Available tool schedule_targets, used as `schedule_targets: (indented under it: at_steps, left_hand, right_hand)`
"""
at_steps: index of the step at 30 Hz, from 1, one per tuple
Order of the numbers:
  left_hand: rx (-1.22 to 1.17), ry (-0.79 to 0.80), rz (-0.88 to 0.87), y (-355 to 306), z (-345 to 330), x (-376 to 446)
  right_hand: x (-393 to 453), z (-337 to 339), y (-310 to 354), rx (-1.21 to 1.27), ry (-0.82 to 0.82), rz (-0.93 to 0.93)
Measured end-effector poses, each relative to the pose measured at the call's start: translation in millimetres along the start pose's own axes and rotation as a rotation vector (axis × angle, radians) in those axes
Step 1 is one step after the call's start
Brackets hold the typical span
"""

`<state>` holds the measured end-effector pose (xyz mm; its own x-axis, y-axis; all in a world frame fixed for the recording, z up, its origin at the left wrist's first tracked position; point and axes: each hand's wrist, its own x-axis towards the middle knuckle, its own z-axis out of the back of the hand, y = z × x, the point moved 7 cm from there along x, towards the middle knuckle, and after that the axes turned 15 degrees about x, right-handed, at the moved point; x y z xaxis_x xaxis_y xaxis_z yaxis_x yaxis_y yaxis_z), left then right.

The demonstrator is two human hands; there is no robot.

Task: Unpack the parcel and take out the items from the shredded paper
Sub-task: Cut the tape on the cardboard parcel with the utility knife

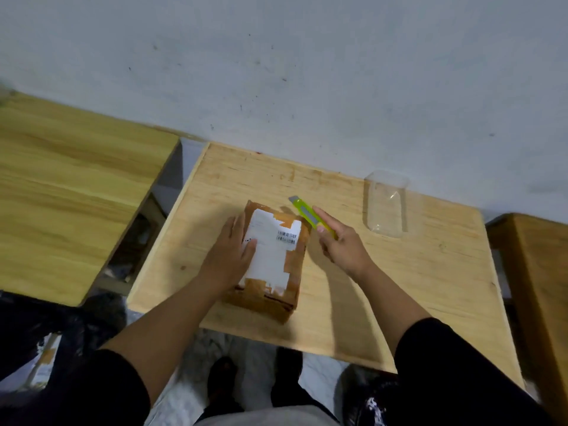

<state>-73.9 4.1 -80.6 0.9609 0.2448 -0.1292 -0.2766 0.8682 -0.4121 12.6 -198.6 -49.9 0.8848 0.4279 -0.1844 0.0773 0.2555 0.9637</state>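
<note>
Taped brown parcel (pixel 278 259) mid-table (pixel 399 287), left hand (pixel 232 252) flat on its label with fingers straight and together, right hand (pixel 339 244) pinching yellow-green box cutter (pixel 310 215) just beside it.

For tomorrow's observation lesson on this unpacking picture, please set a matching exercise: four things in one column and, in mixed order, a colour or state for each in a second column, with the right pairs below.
Column one:
1. parcel
2. utility knife
3. plastic container
4. left hand

Column two:
A. clear, standing apart to the right on the table
B. flat, pressing on the white label
C. brown, taped shut
D. yellow-green, held in the right hand

Pairs: 1-C, 2-D, 3-A, 4-B
</note>
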Motion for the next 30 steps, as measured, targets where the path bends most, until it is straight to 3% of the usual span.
schedule_targets:
  at_steps: [7,13,21,30]
  left_hand:
    - [-0.018,-0.089,0.076,-7.1,-9.0,12.9]
    - [0.021,-0.088,0.088,-7.5,-10.8,15.1]
    - [0.033,0.023,0.160,-7.2,-15.6,18.3]
    - [0.004,0.010,0.176,-7.9,-8.4,12.6]
  right_hand:
    - [52.1,4.0,22.4,-0.323,0.318,0.058]
    - [81.9,3.9,14.5,-0.491,0.449,0.062]
    - [90.3,3.4,20.1,-0.501,0.493,0.079]
    - [85.7,9.7,16.7,-0.497,0.491,0.091]
